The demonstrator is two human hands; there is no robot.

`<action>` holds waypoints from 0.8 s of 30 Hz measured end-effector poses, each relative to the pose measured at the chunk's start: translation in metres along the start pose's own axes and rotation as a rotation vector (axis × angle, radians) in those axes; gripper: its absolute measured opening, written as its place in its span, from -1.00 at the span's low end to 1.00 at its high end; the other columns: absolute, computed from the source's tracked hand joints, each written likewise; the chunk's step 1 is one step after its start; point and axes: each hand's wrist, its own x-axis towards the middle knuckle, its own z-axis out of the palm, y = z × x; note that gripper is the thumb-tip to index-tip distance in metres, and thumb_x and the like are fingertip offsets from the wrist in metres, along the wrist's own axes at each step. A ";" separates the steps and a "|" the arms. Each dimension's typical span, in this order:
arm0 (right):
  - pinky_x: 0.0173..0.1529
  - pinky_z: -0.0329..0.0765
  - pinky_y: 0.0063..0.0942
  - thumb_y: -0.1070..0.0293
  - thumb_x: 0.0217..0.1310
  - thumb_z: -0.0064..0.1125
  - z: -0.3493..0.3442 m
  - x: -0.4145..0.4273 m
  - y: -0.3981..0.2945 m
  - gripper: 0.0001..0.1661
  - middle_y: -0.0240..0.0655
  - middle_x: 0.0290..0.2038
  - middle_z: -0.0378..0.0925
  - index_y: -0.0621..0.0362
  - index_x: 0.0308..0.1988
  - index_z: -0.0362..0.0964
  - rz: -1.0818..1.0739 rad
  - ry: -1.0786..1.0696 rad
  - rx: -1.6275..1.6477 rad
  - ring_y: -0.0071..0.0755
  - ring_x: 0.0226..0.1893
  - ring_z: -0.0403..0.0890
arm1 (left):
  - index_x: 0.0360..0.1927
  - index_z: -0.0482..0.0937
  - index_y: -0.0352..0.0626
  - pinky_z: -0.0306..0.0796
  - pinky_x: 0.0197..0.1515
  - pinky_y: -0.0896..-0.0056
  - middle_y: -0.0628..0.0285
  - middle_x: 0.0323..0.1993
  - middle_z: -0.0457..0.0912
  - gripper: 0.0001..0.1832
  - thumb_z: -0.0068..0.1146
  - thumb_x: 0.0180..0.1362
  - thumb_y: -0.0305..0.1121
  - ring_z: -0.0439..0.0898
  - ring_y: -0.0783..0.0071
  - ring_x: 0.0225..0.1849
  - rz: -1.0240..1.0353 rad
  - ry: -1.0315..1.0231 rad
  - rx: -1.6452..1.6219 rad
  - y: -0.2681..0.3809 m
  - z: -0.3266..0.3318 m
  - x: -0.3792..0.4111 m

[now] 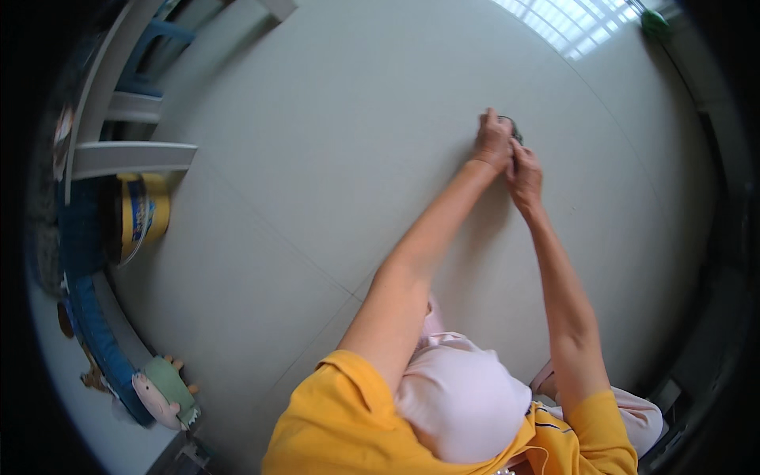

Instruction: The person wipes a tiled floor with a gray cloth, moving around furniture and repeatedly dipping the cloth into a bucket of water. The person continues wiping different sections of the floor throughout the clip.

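My two hands are close together, low over the pale floor tiles (332, 178), at arm's length ahead of me. A small dark object (518, 132) shows just past the fingers, mostly covered, so I cannot tell what it is. My left hand (494, 142) is bent around its near side, one finger pointing up and away. Against its lower edge are the fingertips of my right hand (526, 177); whether they grip it is hidden. Below my arms, my knee in pale pink trousers (466, 395) is raised.
Along the left stand pale furniture legs (133, 159), a blue plastic stool (163, 32) and a yellow bucket (155, 208) with a wire handle. A plush pig toy (166, 380) rests beside a blue cushion (107, 347). A green item (655, 25) lies at the far right.
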 end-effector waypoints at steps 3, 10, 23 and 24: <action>-0.16 0.48 -0.27 0.50 0.02 0.13 -0.018 -0.012 -0.052 -0.49 -0.10 -0.26 0.47 0.13 0.06 0.38 -0.084 0.060 0.050 -0.08 -0.24 0.51 | -0.40 0.48 -0.26 0.33 0.02 0.17 -0.07 -0.16 0.36 -0.85 0.01 -0.11 -0.62 0.37 -0.04 -0.08 0.026 0.122 -0.181 0.008 -0.056 -0.020; -0.17 0.50 -0.28 0.45 -0.10 0.28 0.058 -0.060 -0.183 -0.40 -0.10 -0.15 0.41 0.09 0.04 0.38 -0.375 -0.123 0.312 -0.06 -0.21 0.50 | -0.36 0.51 -0.18 0.34 -0.01 0.17 0.01 -0.16 0.39 -0.72 -0.12 -0.13 -0.72 0.39 0.05 -0.05 -0.157 0.337 -0.012 -0.064 -0.211 -0.126; -0.23 0.38 -0.50 0.31 0.10 -0.06 0.197 -0.079 -0.260 -0.43 -0.30 -0.18 0.28 0.23 0.13 0.19 -0.786 -0.428 0.066 -0.33 -0.15 0.35 | -0.29 0.55 -0.22 0.38 -0.07 0.17 0.00 -0.10 0.38 -0.76 -0.14 0.02 -0.60 0.42 0.08 -0.09 -0.586 0.681 0.417 -0.191 -0.260 -0.194; -0.24 0.38 -0.49 0.32 0.10 -0.06 0.198 -0.071 -0.266 -0.45 -0.30 -0.19 0.28 0.23 0.12 0.20 -0.761 -0.380 0.063 -0.32 -0.16 0.35 | -0.30 0.56 -0.22 0.38 -0.07 0.17 0.02 -0.11 0.39 -0.75 -0.13 -0.01 -0.62 0.43 0.10 -0.10 -0.562 0.688 0.435 -0.199 -0.263 -0.184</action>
